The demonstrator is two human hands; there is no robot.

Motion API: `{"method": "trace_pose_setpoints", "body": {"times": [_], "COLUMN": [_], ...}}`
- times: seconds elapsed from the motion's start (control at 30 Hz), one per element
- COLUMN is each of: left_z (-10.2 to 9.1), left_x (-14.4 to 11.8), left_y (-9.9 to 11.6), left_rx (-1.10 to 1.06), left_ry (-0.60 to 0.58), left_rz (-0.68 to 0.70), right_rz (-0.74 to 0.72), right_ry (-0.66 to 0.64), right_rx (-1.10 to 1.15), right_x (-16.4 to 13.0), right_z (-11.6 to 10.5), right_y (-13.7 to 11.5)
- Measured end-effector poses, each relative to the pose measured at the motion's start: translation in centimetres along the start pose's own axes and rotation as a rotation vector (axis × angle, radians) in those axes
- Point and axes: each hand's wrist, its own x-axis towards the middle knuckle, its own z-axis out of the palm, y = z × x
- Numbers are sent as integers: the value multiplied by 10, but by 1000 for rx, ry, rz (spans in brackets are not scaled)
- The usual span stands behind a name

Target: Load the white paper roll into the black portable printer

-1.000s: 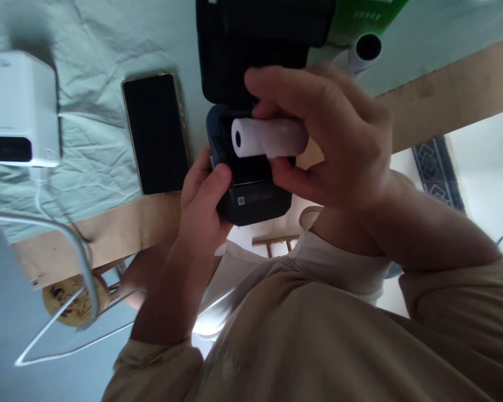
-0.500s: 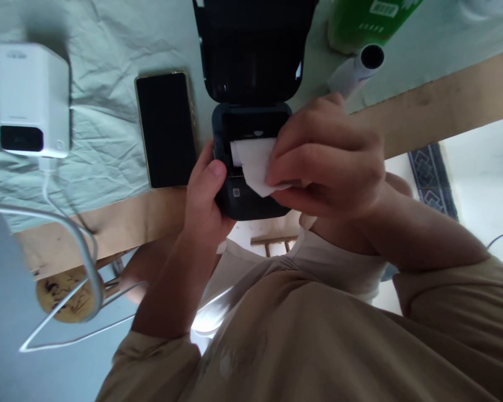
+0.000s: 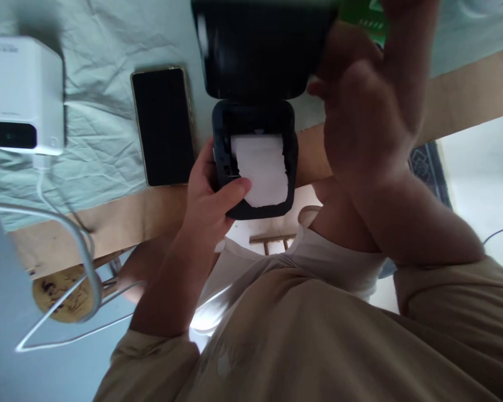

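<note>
Two hands at a small black printer (image 3: 254, 162) overhanging the near edge of the worktop (image 3: 121, 215). Left hand (image 3: 212, 192) wrapped round the printer's left side, fingers curled under, thumb (image 3: 235, 188) pressed onto the lower left corner of the paper (image 3: 262, 170). Paper white, ragged at the edges, lying in the open bay and spilling toward the printer's near end. Lid (image 3: 260, 47) swung open, standing up behind the bay. Right hand (image 3: 360, 106) raised just beside the lid's right edge, blurred; fingers bent toward the lid, touching or not cannot tell, nothing seen held. Phone (image 3: 163, 125) flat, screen dark, just left of the printer on the pale cloth (image 3: 96, 84). White box (image 3: 25, 95) near the worktop's left edge, cable (image 3: 42, 184) trailing down from it. Green carton (image 3: 362, 14) at the far edge, mostly hidden behind the right hand.
</note>
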Motion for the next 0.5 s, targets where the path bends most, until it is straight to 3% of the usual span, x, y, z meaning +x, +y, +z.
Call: {"method": "trace_pose_setpoints", "body": {"times": [0.07, 0.1, 0.23, 0.33, 0.5], "left_z": [1, 1, 1, -1, -2], "left_x": [0, -1, -2, -3, -4], "left_y": [-1, -1, -1, -3, -3], "left_rx": [-8, -7, -12, -16, -11], "left_ry": [24, 33, 49, -12, -64], "left_rz": [-4, -9, 32, 131, 99], "right_rz": [-29, 3, 185, 200, 136], "right_ry": [155, 167, -122, -322, -441], "right_rx": [119, 155, 159, 162, 72], "right_x": [2, 2, -5, -11, -8], "right_z": [3, 4, 6, 7, 6], "right_y": [4, 6, 5, 4, 6]}}
